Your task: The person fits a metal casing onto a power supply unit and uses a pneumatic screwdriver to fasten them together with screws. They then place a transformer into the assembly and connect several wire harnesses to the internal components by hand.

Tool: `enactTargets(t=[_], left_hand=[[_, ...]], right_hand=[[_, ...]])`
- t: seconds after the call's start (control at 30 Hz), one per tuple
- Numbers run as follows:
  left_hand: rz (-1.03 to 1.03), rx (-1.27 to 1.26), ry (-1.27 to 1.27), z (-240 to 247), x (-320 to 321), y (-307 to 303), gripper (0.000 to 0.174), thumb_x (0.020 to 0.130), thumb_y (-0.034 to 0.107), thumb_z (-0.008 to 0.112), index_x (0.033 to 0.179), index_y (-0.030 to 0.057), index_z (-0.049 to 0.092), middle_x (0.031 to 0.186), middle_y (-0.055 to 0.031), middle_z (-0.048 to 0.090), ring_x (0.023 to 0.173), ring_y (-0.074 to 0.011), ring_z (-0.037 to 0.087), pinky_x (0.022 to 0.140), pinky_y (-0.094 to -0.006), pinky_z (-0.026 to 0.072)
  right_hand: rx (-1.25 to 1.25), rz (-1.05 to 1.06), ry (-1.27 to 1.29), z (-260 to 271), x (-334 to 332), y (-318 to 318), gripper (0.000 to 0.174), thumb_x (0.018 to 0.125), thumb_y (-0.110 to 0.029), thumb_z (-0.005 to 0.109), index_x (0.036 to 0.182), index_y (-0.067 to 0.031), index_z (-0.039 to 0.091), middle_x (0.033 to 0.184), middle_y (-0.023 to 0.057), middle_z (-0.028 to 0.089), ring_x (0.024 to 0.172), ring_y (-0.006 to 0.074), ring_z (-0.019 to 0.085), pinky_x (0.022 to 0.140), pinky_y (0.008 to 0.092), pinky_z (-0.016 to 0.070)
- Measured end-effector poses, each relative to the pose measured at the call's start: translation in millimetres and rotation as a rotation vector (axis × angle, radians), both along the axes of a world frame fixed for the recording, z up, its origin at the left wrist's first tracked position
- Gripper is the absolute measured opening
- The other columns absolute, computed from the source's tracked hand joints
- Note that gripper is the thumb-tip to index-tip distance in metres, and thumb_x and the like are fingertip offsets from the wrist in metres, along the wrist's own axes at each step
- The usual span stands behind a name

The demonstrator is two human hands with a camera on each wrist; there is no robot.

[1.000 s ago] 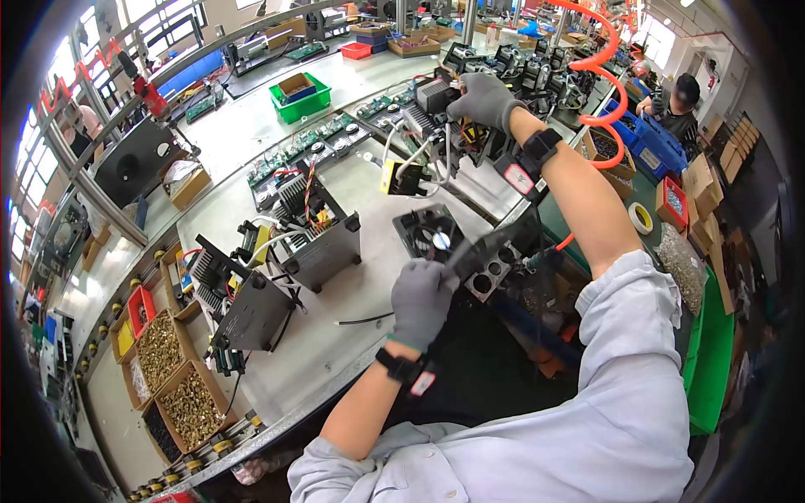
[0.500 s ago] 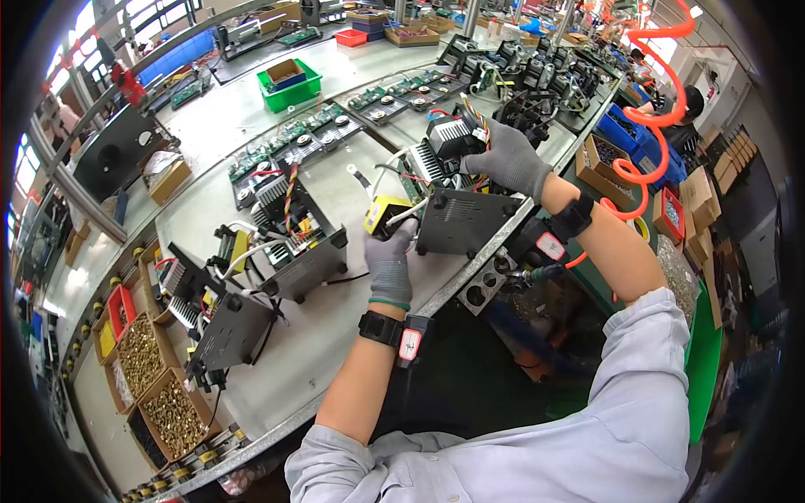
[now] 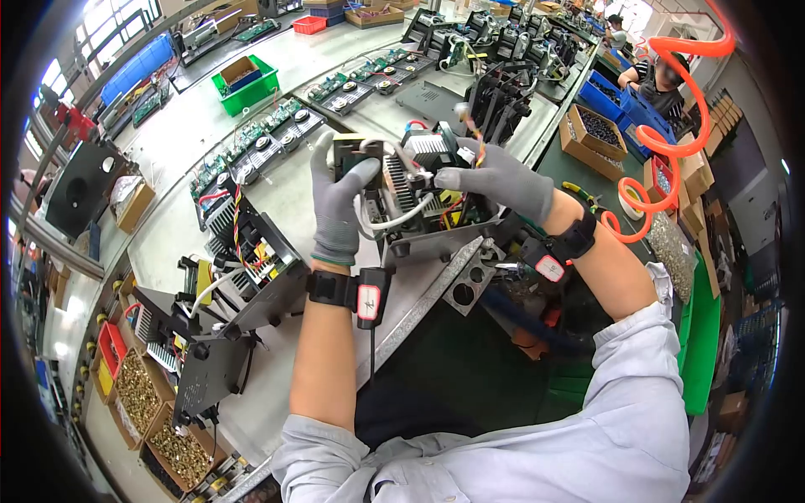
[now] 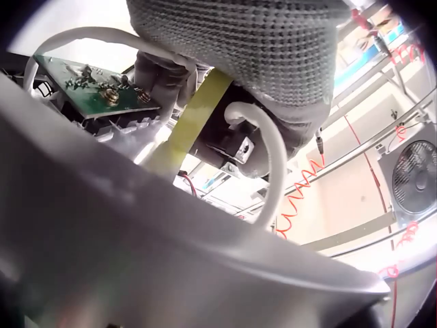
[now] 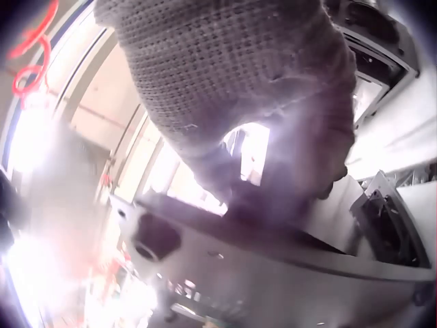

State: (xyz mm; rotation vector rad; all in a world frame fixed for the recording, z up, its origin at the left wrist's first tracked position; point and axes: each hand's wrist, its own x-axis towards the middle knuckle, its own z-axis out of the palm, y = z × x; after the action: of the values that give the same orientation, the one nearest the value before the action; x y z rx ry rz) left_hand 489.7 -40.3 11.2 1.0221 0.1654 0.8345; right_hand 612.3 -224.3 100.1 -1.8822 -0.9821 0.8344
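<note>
A pale metal workbench [image 3: 293, 67] runs across the room, with windows [image 3: 117, 38] at far left and an orange coiled hose [image 3: 688, 46] hanging at right. At the bench's near edge is the open chassis unit [image 3: 444, 241], its long axis running left to right, the right end slightly farther away, its black panel facing near. At far left, a green bin [image 3: 251, 100] contains a smaller cardboard box; near left, cardboard trays [image 3: 159, 417] hold brass-coloured fittings [image 3: 138, 390]. The gloved right hand [image 3: 507, 180] grips the unit's right side. The gloved left hand [image 3: 337, 197] pinches a yellow-taped transformer [image 3: 345, 153] upright at the unit's left end, thumb in front. White cables [image 3: 402, 221] loop rightward from it beside a finned heatsink [image 3: 396, 180].
</note>
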Motion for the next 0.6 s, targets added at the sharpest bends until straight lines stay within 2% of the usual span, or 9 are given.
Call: enactTargets(t=[0.1,0.13,0.2,0.27,0.3,0.33,0.43,0.5,0.6], left_hand=[[-0.006,0.024,-0.001,-13,0,9,0.063,0.08,0.006,0.066,0.136,-0.0012,0.039,0.109,-0.0093,0.06,0.097,-0.0172,0.06,0.086,-0.0297,0.0494],[0.0,0.041,-0.012,-14,-2,5,0.059,0.08,0.006,0.065,0.134,-0.0018,0.042,0.109,-0.0087,0.06,0.097,-0.0167,0.06,0.086,-0.0294,0.049],[0.121,0.029,0.036,-10,-11,-10,0.046,0.08,0.007,0.064,0.124,-0.0025,0.052,0.104,-0.0066,0.062,0.094,-0.0153,0.06,0.086,-0.029,0.0477],[0.147,-0.033,0.011,-15,-20,-20,0.041,0.081,0.008,0.063,0.12,-0.0015,0.055,0.103,-0.0065,0.063,0.093,-0.0148,0.059,0.085,-0.0281,0.0475],[0.172,-0.039,-0.016,-26,-19,-20,0.037,0.081,0.008,0.062,0.116,-0.0006,0.056,0.102,-0.0066,0.063,0.091,-0.0147,0.06,0.083,-0.0271,0.0475],[0.172,-0.042,-0.006,-27,-20,-22,0.037,0.081,0.008,0.062,0.116,-0.0006,0.056,0.102,-0.0066,0.063,0.091,-0.0147,0.06,0.083,-0.0271,0.0475],[0.24,-0.061,-0.03,-24,-25,-27,0.035,0.083,0.007,0.061,0.116,-0.0004,0.055,0.101,-0.0067,0.063,0.089,-0.0154,0.06,0.082,-0.028,0.0486],[0.258,-0.074,-0.072,-25,-25,-24,0.035,0.083,0.006,0.061,0.117,-0.0007,0.055,0.101,-0.0072,0.062,0.089,-0.0154,0.061,0.082,-0.028,0.0492],[0.307,-0.096,-0.097,-30,-23,-16,0.032,0.086,0.008,0.058,0.116,-0.0022,0.055,0.101,-0.0089,0.063,0.091,-0.0168,0.063,0.08,-0.0291,0.0512]], right_hand=[[-0.041,-0.021,0.303,-4,1,-23,0.062,0.09,-0.04,0.059,0.137,-0.0026,0.048,0.126,0.0041,0.057,0.107,0.0107,0.055,0.09,0.0277,0.0441],[0.309,0.182,0.538,-28,4,-22,0.061,0.087,-0.028,0.062,0.138,0.0014,0.047,0.119,0.0043,0.06,0.099,0.0094,0.056,0.085,0.027,0.0452],[0.375,-0.124,0.186,-49,-27,-61,0.055,0.088,-0.027,0.059,0.134,0.0021,0.049,0.114,0.0031,0.061,0.101,0.012,0.057,0.086,0.0267,0.0448],[0.363,-0.093,0.378,-61,-47,-73,0.053,0.086,-0.025,0.062,0.129,0.0034,0.052,0.114,0.005,0.062,0.104,0.0153,0.059,0.086,0.031,0.0472],[0.084,-0.13,-0.021,-86,-50,-77,0.045,0.085,-0.025,0.067,0.119,0.0039,0.056,0.108,0.0088,0.063,0.101,0.0199,0.061,0.084,0.0355,0.0488],[0.102,-0.173,-0.509,-103,-65,-70,0.036,0.083,-0.021,0.071,0.108,0.0016,0.059,0.096,0.0138,0.063,0.091,0.026,0.062,0.079,0.038,0.0493],[0.143,-0.284,-0.428,-112,-64,-56,0.031,0.082,-0.021,0.072,0.102,-0.0009,0.06,0.089,0.0163,0.06,0.085,0.0317,0.061,0.076,0.0387,0.0487],[0.317,-0.162,-0.372,-115,-56,-51,0.032,0.081,-0.024,0.073,0.1,-0.0017,0.06,0.089,0.0176,0.061,0.085,0.0335,0.061,0.074,0.04,0.0482],[0.157,-0.095,-0.522,-109,-63,-48,0.031,0.081,-0.024,0.073,0.096,-0.0013,0.058,0.086,0.0169,0.059,0.082,0.0345,0.061,0.069,0.0411,0.0476]])
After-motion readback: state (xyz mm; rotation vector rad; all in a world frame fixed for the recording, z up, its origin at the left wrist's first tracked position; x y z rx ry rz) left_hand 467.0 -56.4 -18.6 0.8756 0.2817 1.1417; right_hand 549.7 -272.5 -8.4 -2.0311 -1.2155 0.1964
